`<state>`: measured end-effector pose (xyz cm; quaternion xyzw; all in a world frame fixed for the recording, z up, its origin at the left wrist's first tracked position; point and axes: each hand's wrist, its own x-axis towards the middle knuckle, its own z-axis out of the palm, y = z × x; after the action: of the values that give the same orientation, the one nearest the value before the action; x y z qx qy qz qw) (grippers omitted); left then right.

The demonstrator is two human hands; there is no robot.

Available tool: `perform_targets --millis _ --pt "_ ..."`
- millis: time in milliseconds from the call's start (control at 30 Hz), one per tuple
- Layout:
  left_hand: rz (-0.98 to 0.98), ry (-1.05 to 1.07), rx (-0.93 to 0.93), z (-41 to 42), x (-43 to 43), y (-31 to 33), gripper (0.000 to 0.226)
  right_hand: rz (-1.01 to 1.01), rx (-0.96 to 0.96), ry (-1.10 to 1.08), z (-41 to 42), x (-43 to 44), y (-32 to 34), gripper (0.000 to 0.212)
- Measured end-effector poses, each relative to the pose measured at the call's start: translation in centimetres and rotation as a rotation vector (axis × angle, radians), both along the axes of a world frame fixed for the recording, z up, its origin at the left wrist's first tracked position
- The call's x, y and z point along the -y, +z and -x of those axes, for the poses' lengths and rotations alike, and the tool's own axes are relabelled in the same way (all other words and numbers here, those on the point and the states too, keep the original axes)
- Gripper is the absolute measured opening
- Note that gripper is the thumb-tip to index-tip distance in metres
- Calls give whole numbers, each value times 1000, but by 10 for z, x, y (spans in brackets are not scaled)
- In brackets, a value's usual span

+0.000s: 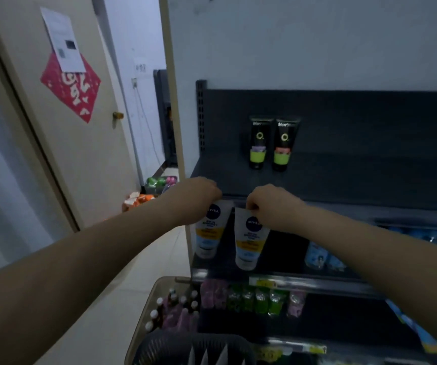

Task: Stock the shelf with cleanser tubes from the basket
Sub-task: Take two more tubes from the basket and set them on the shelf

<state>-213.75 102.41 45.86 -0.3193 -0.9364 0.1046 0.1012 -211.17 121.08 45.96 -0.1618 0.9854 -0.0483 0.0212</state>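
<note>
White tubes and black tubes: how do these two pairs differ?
Colour: the white tubes have yellow and blue bands; the black tubes have a green band.
Hold: the left hand and right hand each grip one white tube at its top; the black tubes stand free.
Place: the black tubes are at the back of the upper shelf; the white tubes are lower, below its front edge.
Shared: both pairs side by side, cap down.

left white tube (207,233) | right white tube (249,241) | both upright, cap down, side by side before dark shelf (343,180)
</note>
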Motion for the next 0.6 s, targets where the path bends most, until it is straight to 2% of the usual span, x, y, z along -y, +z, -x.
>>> perform_targets --millis 367,600 --pt "-100 -30 -70 55 -47 70 23 -15 -105 -42 37 -55 80 25" --pt "-125 -51 -111 91 -76 93 19 -7 -174 -50 67 -81 113 24"
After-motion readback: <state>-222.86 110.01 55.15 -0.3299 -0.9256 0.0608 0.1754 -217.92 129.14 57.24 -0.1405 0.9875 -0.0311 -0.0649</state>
